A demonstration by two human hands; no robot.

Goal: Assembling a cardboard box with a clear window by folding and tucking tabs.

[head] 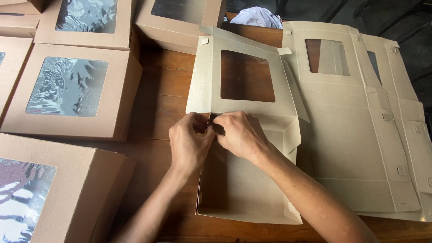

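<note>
A half-folded brown cardboard box (245,189) lies on the wooden table (162,94) in front of me, its lid with a square window cut-out (246,75) standing open at the back. My left hand (189,141) and my right hand (240,134) meet at the box's back left corner, where the lid joins the base. Fingers of both hands pinch the cardboard flap there. The front and right walls of the box stand upright.
Several finished brown boxes with clear film windows (67,87) fill the left side and the back. A stack of flat unfolded box blanks (360,135) lies to the right. White crumpled material (256,17) sits at the far edge.
</note>
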